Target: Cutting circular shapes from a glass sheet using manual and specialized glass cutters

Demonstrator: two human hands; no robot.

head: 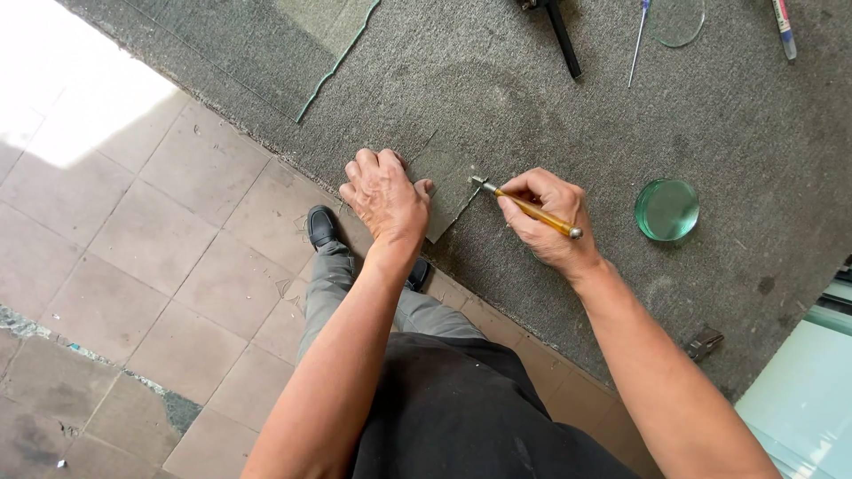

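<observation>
Grey carpeted worktable [728,115], cut off at top and right. Small clear glass pane [448,182], edges faint, half hidden under left hand [383,197], fingers pressed flat together. Right hand [543,217] pinching yellow-handled glass cutter [530,208], long axis slanting, head pointing up-left at pane's edge.

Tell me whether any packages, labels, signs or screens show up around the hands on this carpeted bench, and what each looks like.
No packages, signs or screens show.
Marker pen: top right edge of the grey carpet, a white barrel with a red band that may be a label; too small to tell.
</observation>
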